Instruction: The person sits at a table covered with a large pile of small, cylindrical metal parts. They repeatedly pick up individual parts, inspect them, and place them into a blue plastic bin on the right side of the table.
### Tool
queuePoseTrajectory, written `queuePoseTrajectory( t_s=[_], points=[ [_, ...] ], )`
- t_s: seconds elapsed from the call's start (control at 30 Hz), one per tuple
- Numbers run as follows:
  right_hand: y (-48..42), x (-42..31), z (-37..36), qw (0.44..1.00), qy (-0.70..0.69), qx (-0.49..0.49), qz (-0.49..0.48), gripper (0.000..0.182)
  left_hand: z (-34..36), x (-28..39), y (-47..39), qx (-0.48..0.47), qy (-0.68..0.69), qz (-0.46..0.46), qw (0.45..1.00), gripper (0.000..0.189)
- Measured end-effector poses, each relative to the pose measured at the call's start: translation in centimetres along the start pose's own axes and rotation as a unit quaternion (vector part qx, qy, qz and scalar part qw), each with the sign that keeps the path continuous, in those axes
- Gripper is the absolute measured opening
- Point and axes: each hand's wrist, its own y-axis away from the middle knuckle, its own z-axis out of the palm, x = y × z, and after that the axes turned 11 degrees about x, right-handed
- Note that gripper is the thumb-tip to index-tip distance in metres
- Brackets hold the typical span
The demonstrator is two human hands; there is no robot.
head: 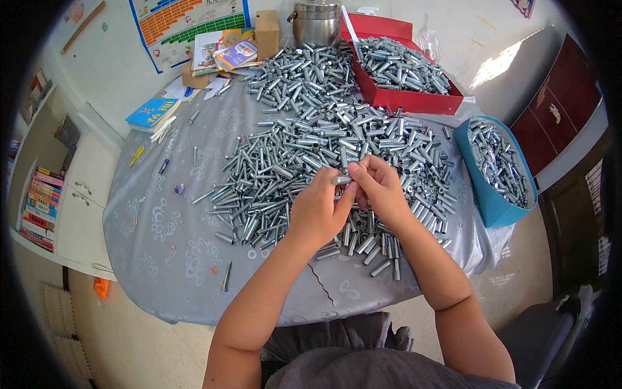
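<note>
A short silvery metal sleeve (341, 180) lies crosswise between my two hands above a wide heap of metal parts. My left hand (318, 206) holds it from the left, thumb below it. At the sleeve's right end are the thumb and fingers of my right hand (384, 192); some fingertips are hidden. Beneath and around both hands spreads the heap of bolts and sleeves (272, 160). Shiny metal tubes (384, 245) lie near my right wrist. Small nuts (413, 192) show just right of that hand. A single long bolt (227, 276) rests apart at the front left.
The table (165, 272) has a grey patterned cover. A red box (408, 102) and a teal bin (491, 214), both full of metal parts, stand at the right. Behind the heap are a steel pot (317, 24) and books (238, 53). A blue book (153, 113) lies at left.
</note>
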Motion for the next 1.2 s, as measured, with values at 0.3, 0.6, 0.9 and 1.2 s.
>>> queuePoseTrajectory(
  t_s=[0.3, 0.6, 0.9, 1.2],
  points=[
    [0.6, -1.1, 0.0, 0.982, -0.07, 0.017, 0.174, 0.017, -0.4, 0.4, -0.1, 0.018, 0.006, 0.087, 0.996, 0.02],
    [0.5, -1.2, 0.1, 0.995, -0.014, -0.014, 0.095, 0.019, -0.5, 0.6, 0.1, -0.021, -0.002, 0.063, 0.998, 0.028],
    [0.6, -0.2, 0.3, 0.992, -0.032, -0.103, -0.064, 0.027, -0.5, -0.9, -0.5, -0.012, 0.35, -0.31, 0.884, 0.038],
    [0.1, -0.2, -1.1, 0.945, -0.185, -0.178, 0.202, 0.032, -0.5, 1.0, -0.1, -0.073, 0.383, -0.322, 0.863, 0.04]
  ],
)
